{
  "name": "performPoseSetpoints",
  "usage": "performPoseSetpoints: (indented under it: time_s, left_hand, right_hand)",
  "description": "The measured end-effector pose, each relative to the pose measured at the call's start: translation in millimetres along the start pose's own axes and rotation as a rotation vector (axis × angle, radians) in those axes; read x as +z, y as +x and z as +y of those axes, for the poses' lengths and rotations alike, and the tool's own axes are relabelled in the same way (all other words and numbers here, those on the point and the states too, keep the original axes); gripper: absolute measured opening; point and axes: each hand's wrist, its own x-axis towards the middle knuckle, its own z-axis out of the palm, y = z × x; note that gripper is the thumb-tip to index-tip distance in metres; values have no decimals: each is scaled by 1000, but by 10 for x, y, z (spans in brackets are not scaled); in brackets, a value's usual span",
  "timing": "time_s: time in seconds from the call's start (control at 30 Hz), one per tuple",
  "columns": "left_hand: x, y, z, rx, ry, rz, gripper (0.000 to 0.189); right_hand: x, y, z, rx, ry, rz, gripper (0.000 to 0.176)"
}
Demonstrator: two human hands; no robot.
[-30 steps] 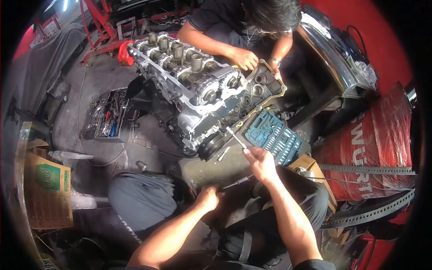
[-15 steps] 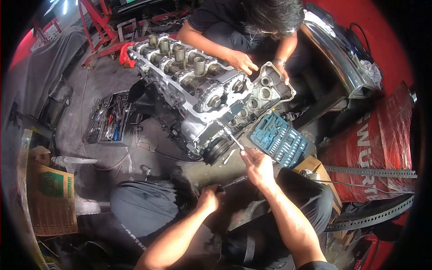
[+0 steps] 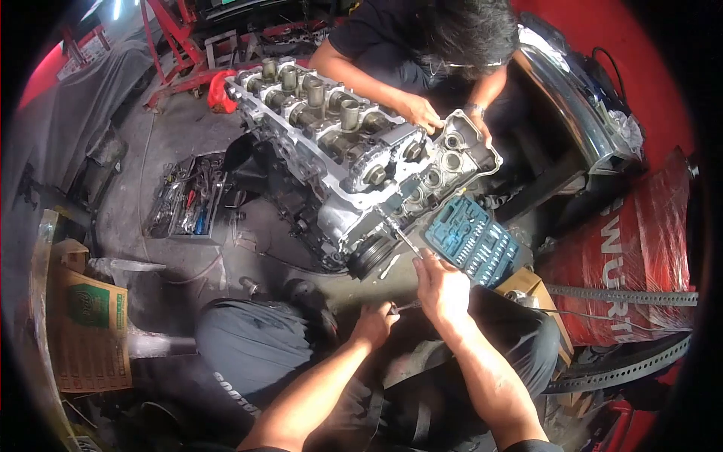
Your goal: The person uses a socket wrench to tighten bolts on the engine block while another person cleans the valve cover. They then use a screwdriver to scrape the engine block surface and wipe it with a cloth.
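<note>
The engine point(image 3: 301, 151) stands ahead of me, its top open. My right hand point(image 3: 443, 290) is closed on a long silver tool point(image 3: 405, 239) whose far end meets the front of the engine above the black pulley point(image 3: 370, 256). Lower and to the left, my left hand point(image 3: 375, 324) is closed round the dark handle of a ratchet point(image 3: 405, 306); its other end passes behind my right hand. Across from me a co-worker point(image 3: 407, 60) holds a metal valve cover point(image 3: 456, 162) beside the engine.
An open blue socket case point(image 3: 471, 245) lies right of the pulley. A tray of hand tools point(image 3: 188, 200) sits on the floor at left. A cardboard box point(image 3: 90, 324) is at lower left, a red plastic-wrapped drum point(image 3: 617, 264) at right.
The view has shifted, so the engine and trays appear slightly further right. My left hand has come closer to my right hand. The co-worker still holds the cover.
</note>
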Motion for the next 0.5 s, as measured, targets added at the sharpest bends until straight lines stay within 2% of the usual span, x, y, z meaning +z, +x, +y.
performPoseSetpoints:
  time_s: [0.1,0.2,0.3,0.5]
  left_hand:
    - [61,125,34,58,-207,167,30]
    - [202,253,99,64,-288,194,29]
    - [242,261,154,78,-265,225,28]
    - [203,293,119,91,-221,244,24]
  right_hand:
    - [33,-12,8,-13,14,29,30]
    - [7,10,7,48,52,-29,28]
    - [-23,28,-26,-3,-57,-34,27]
    - [48,43,29,24,43,8,31]
